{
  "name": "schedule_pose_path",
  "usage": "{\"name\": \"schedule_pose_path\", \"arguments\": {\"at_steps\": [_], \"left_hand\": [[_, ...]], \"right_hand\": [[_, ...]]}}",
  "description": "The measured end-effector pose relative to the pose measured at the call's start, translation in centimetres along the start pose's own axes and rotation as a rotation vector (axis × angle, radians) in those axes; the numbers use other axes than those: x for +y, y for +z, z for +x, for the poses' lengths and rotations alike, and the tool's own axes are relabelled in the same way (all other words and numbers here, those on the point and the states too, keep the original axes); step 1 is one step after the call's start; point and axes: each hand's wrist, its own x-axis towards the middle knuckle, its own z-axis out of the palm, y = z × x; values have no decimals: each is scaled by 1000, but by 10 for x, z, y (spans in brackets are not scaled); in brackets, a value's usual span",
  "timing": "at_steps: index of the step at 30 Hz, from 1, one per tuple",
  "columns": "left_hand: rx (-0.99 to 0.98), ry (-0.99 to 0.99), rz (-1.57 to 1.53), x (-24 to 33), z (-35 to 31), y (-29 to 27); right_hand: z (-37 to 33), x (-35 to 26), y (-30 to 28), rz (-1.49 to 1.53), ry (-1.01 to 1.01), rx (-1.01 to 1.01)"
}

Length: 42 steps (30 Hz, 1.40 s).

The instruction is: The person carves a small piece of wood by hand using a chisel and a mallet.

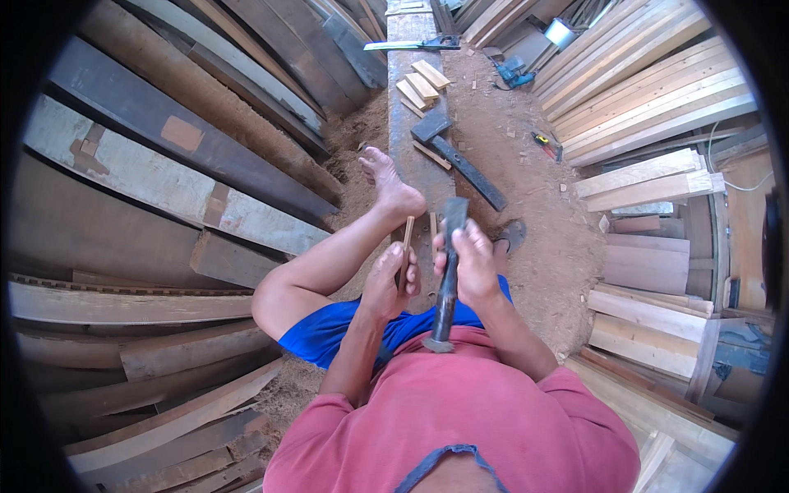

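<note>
My left hand [386, 278] is closed round a thin wooden strip [408, 232], which points up and away from me. Beside it, my right hand [475, 261] grips a chisel [447, 287]; its broad dark blade points away and its flattened handle end sits near my shirt. Another slim wood piece [434, 223] shows between the hands; I cannot tell whether it is touched. Past my hands, a dark mallet [468, 168] lies across the wooden bench [403, 49]. Near its head are a narrow strip [432, 156] and several short pale wood blocks [423, 85].
A handsaw [419, 43] lies across the bench's far part. Dark planks [181, 131] lean on the left, and pale boards [649, 90] are stacked on the right. On the dusty floor are a blue power tool [514, 72] and red-and-yellow pliers [546, 145]. My bare foot [394, 189] rests by the bench.
</note>
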Motion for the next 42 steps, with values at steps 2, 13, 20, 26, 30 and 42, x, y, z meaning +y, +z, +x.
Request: {"name": "schedule_pose_path", "arguments": {"at_steps": [2, 13, 20, 26, 30, 42], "left_hand": [[-33, 30, 9, 6, 7, -2], [65, 393, 717, 20, -13, 9], [-15, 93, 761, -12, -72, -19], [50, 228, 351, 13, -25, -15], [-32, 393, 478, 30, -1, -6], [-10, 422, 743, 24, -44, 17]], "right_hand": [[1, -16, 16, 250, 10, 32], [-58, -7, 60, 262, 341, -275], [-76, -55, 36, 206, 51, -161], [-41, -31, 48, 363, 294, -154], [-50, -21, 73, 231, 355, -305], [-73, -47, 54, 121, 191, -195]]}}
